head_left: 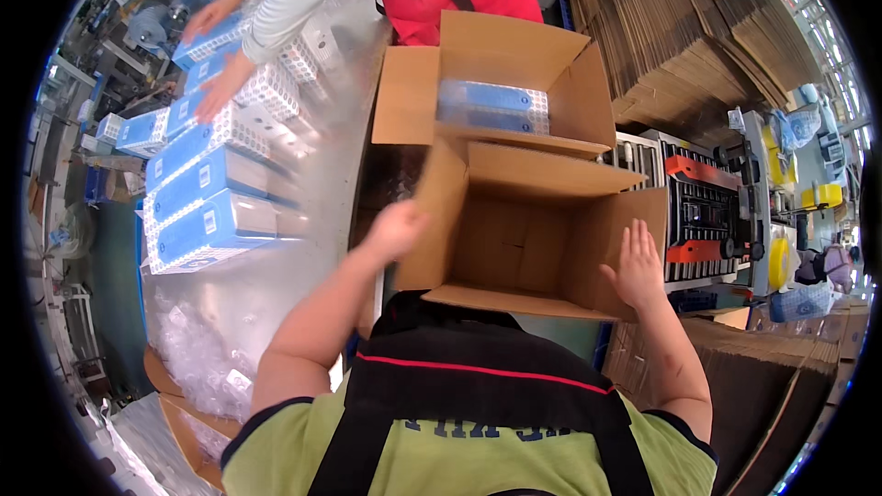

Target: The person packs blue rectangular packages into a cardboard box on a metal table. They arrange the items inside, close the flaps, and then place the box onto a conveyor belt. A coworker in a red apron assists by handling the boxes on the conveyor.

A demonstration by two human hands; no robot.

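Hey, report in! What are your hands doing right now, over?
Left hand open on left flap, right hand flat on right flap of empty brown cardboard box. Second open box behind it.

Bright even indoor light, soft shadows, strong fisheye bending, black vignette corners, motion blur on moving hands

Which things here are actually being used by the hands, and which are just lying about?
In use:
- empty cardboard box, open
- left hand on its left flap
- right hand on its right flap

Lying about:
- second box, partly filled
- blue-and-white packages
- flat cardboard stacks
- plastic bags
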